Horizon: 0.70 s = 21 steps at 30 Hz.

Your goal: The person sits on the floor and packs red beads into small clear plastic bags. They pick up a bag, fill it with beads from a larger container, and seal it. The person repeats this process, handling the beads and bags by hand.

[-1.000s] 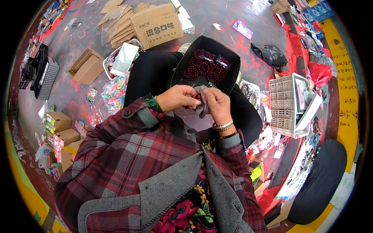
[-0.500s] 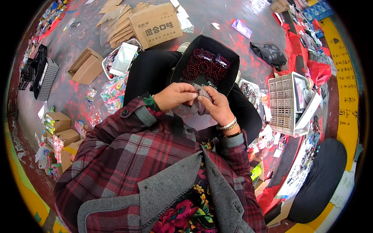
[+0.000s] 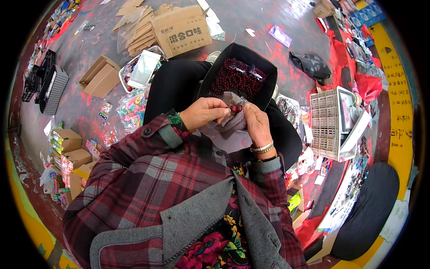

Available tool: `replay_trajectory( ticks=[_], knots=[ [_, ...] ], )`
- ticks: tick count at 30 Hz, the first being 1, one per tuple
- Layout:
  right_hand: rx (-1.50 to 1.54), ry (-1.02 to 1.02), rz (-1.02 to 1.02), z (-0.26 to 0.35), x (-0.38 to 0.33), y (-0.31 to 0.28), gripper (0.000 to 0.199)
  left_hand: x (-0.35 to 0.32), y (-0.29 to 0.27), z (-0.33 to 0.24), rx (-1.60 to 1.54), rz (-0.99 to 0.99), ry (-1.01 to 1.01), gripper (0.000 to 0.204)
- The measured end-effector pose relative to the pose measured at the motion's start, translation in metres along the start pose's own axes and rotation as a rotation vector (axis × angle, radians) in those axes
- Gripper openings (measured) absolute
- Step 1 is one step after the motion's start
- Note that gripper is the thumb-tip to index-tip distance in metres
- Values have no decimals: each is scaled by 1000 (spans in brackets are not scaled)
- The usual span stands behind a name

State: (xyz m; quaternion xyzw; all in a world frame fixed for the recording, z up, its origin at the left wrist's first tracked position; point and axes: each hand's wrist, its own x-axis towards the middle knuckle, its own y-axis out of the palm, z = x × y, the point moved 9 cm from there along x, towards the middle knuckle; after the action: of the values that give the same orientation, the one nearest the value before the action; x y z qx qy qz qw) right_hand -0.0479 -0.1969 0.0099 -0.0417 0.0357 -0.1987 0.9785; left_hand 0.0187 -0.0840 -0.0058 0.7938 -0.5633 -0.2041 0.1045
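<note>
Seated posture, both hands raised over the lap, directly below a black fabric bag that rests open on the knees.

Left hand: fingers curled closed, tips pinched on a small cluster of dark red beads at the top edge of a grey cloth pouch.

Right hand: fingers wrapped about the right side of the pouch, thumb against its mouth; closed on the cloth, bracelets at the wrist.

Position of the beads: between the two sets of fingertips, touching both hands, just below the bag's near rim. Both hands about equally near; the left meets them from the left, the right from below.

Long axis of the pouch: roughly upright in the picture, mouth toward the bag.

Materials: pouch soft, limp, creased; beads small, round, glossy, hard. Bag interior filled with many more beads of the same dark red, with a clear plastic packet on top.
</note>
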Motion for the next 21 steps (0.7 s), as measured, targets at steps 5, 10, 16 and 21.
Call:
replay_trajectory(
  ticks=[5,10,16,21],
  knots=[
    [-162,-205,-105,19,3,-8,32,-1,1,-6,33,6,7,21],
    [18,61,-92,0,2,-22,34,-3,-4,-7,-56,-43,14,26],
    [40,-90,126,32,-1,-3,32,-3,-1,-7,-18,8,-42,29],
    [-209,-267,218,47,-3,34,31,-2,5,5,-116,35,-74,30]
  ],
)
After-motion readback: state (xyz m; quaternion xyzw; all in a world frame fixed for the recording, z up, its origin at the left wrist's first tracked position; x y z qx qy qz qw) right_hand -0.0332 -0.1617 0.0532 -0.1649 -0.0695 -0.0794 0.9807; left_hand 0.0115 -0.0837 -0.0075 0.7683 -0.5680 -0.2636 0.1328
